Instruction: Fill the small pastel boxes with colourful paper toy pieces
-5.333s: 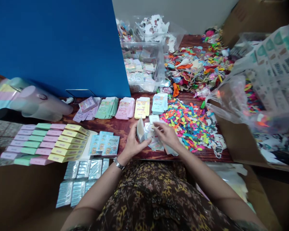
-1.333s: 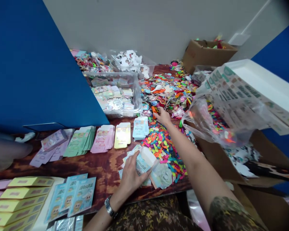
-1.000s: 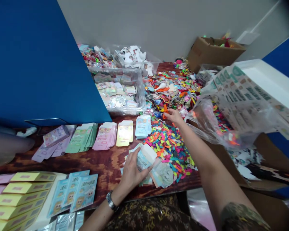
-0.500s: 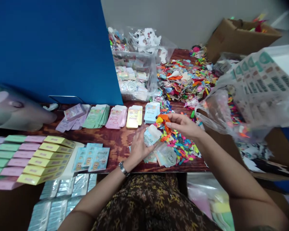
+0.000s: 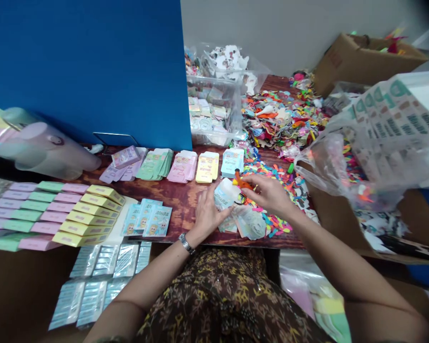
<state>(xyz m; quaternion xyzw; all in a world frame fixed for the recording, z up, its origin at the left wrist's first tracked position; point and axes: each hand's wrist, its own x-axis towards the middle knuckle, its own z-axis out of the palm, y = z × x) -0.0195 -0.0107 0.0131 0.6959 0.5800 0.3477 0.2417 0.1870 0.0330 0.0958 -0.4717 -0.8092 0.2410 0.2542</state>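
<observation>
My left hand point(image 5: 210, 212) is wrapped round a small light-blue printed box point(image 5: 224, 194), its white flap end tilted up toward the right. My right hand point(image 5: 270, 194) pinches a limp orange balloon point(image 5: 249, 191) at the mouth of that box. Bits of yellow and black show beside the orange one; I cannot make out their shape. Below the hands lie printed cards with a clear plastic piece point(image 5: 254, 226). A heap of small colourful balloons point(image 5: 275, 224) spreads under and around my right hand.
Stacks of flat boxes in purple, green point(image 5: 154, 164), pink point(image 5: 182, 166), yellow point(image 5: 207, 166) and blue point(image 5: 232, 162) line the table. Filled boxes point(image 5: 89, 214) and blue packets point(image 5: 148, 218) stand left. Behind are a clear bin point(image 5: 214, 112), a large balloon pile point(image 5: 279, 114) and a carton point(image 5: 364, 62).
My right hand has moved down and left with the orange balloon, to the box's opening. My left hand still holds the box. The camera view has shifted slightly left.
</observation>
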